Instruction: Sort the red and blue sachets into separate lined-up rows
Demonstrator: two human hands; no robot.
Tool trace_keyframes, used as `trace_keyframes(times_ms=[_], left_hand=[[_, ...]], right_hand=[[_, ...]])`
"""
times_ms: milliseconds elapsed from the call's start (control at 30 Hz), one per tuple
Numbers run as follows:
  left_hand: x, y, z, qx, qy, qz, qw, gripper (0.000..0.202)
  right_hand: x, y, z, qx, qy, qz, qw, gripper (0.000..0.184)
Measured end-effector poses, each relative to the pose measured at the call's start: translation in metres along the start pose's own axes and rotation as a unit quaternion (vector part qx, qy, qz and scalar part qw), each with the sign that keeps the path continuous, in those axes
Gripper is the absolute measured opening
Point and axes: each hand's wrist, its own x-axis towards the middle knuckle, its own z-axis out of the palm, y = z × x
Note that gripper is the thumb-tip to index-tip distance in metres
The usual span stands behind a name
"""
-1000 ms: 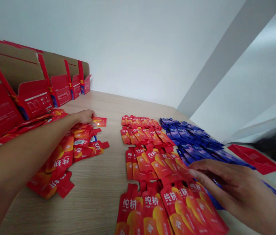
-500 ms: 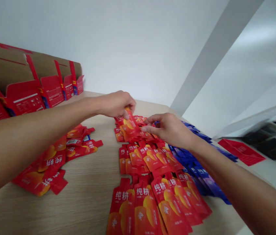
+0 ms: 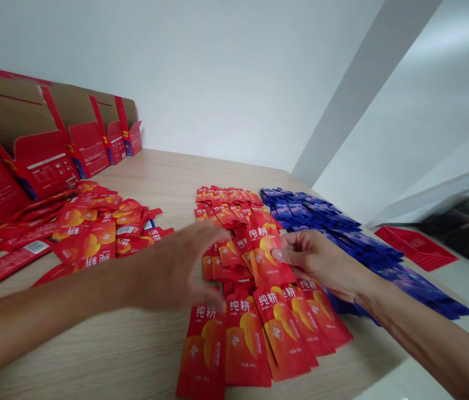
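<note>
My right hand (image 3: pixel 317 258) pinches the right edge of a red sachet (image 3: pixel 268 255) with yellow fruit and white lettering. That sachet is held above the middle of the overlapping rows of red sachets (image 3: pixel 245 339). To its left, my left hand (image 3: pixel 180 266) hovers over the rows' left side, blurred by motion, with thumb and fingers apart and nothing seen between them. Right of the red rows, partly behind my right hand and forearm, lie overlapping rows of blue sachets (image 3: pixel 301 211).
A loose heap of red sachets (image 3: pixel 92 222) lies on the wooden table (image 3: pixel 167 166) at left. Behind it, red cartons (image 3: pixel 46 161) with brown insides stand open along the wall. A red box (image 3: pixel 415 247) is beyond the table's right edge.
My left hand has let go of a sachet and moved nearer, its fingers spreading. My right hand has also come nearer, and now grips a red sachet.
</note>
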Motion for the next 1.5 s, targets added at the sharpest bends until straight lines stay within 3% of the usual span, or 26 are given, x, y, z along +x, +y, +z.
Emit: trace_keyframes(times_ms=[67, 100, 200, 300, 433, 600, 700, 833, 933, 1033, 1133, 1300, 1400, 1500], left_hand=[[-0.046, 0.010, 0.023, 0.038, -0.136, -0.067, 0.988, 0.104], [-0.064, 0.015, 0.035, 0.049, -0.177, -0.090, 0.979, 0.108], [-0.091, 0.026, 0.063, 0.055, -0.163, -0.105, 0.979, 0.106], [-0.086, 0.031, 0.078, 0.042, -0.139, -0.141, 0.979, 0.092], [-0.074, 0.036, 0.085, 0.034, -0.130, -0.172, 0.976, 0.092], [-0.082, 0.039, 0.086, 0.051, -0.108, -0.156, 0.981, 0.088], [-0.088, 0.037, 0.086, 0.039, -0.094, -0.141, 0.985, 0.090], [-0.092, 0.035, 0.088, 0.004, -0.069, -0.120, 0.990, 0.079], [-0.095, 0.035, 0.088, 0.002, -0.059, -0.111, 0.992, 0.075], [-0.098, 0.036, 0.085, 0.005, -0.052, -0.109, 0.993, 0.079], [-0.104, 0.035, 0.081, -0.005, -0.051, -0.109, 0.993, 0.083], [-0.117, 0.025, 0.080, -0.029, -0.015, -0.109, 0.994, 0.079], [-0.121, 0.019, 0.083, -0.037, -0.025, -0.087, 0.995, 0.078], [-0.122, 0.018, 0.085, -0.019, -0.052, -0.054, 0.997, 0.076]], right_hand=[[-0.018, 0.010, 0.013, 0.039, -0.036, 0.036, 0.998, 0.057], [-0.027, 0.014, 0.022, 0.060, -0.058, 0.052, 0.995, 0.056], [-0.043, 0.025, 0.049, 0.105, -0.102, 0.089, 0.985, 0.053], [-0.045, 0.034, 0.071, 0.113, -0.106, 0.108, 0.982, 0.054], [-0.039, 0.039, 0.087, 0.099, -0.100, 0.124, 0.982, 0.053], [-0.040, 0.028, 0.089, -0.043, -0.076, 0.146, 0.985, 0.050], [-0.046, 0.019, 0.084, -0.178, -0.086, 0.117, 0.973, 0.056], [-0.049, -0.004, 0.085, -0.394, -0.083, 0.038, 0.915, 0.059], [-0.037, -0.037, 0.096, -0.504, -0.062, -0.027, 0.861, 0.044], [-0.010, -0.073, 0.117, -0.571, -0.050, -0.153, 0.805, 0.034], [0.029, -0.097, 0.140, -0.596, -0.080, -0.281, 0.748, 0.035], [0.093, -0.107, 0.187, -0.599, -0.102, -0.381, 0.696, 0.046], [0.114, -0.104, 0.220, -0.594, -0.124, -0.464, 0.646, 0.060], [0.124, -0.099, 0.248, -0.593, -0.141, -0.518, 0.600, 0.050]])
